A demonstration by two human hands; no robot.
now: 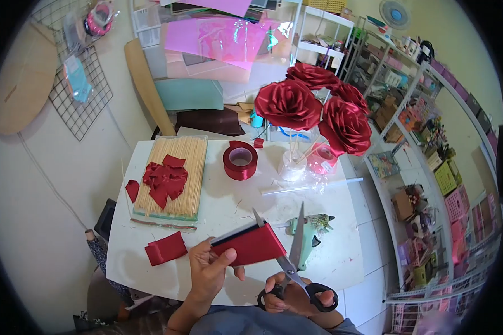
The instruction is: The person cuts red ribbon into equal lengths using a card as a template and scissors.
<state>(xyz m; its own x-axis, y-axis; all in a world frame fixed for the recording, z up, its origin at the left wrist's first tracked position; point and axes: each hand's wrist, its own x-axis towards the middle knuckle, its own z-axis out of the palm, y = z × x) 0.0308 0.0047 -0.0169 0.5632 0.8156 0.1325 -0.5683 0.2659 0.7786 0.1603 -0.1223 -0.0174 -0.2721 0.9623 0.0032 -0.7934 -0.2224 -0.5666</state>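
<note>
As the red ribbon extends from the pinching left hand, the curled right hand grips open scissors astride it

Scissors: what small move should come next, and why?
Probably the right hand should close the scissors on the red ribbon: the blades stand open, one passing behind it, the other out to its right, while the left hand pinches it.
</note>
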